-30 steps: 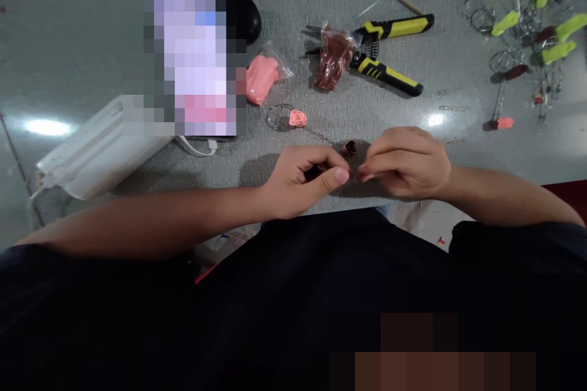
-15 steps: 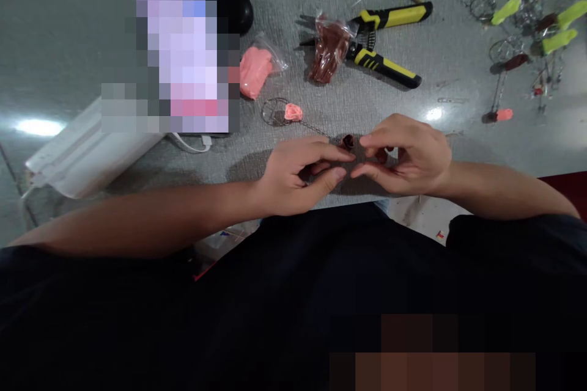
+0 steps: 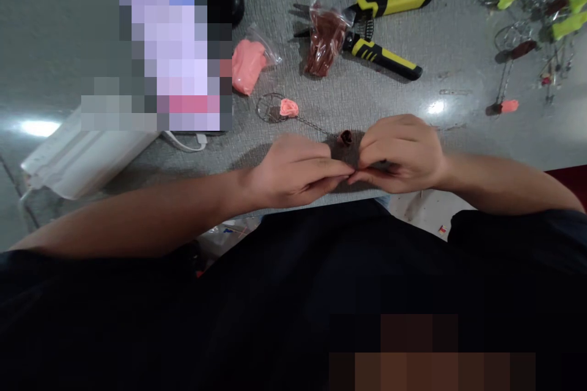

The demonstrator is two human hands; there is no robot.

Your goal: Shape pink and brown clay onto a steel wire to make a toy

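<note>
Left hand (image 3: pixel 293 171) and right hand (image 3: pixel 401 149): fingertips pressed together at near edge of surface (image 3: pixel 413 91), pinching something too small to make out. Dark red bud (image 3: pixel 345 137) on wire just beyond fingers, seemingly part-built. Pink rose (image 3: pixel 288 107) already shaped. Brown clay bag (image 3: pixel 324 40), pliers (image 3: pixel 380 56) farther back.

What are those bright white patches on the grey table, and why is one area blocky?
Head view: the patches are glare on the glossy grey tabletop; the blocky rectangle is pixelated masking, not blur; the left hand and right hand, fingertips pinched together, cast a soft shadow near the small dark-red rolled bud.
</note>
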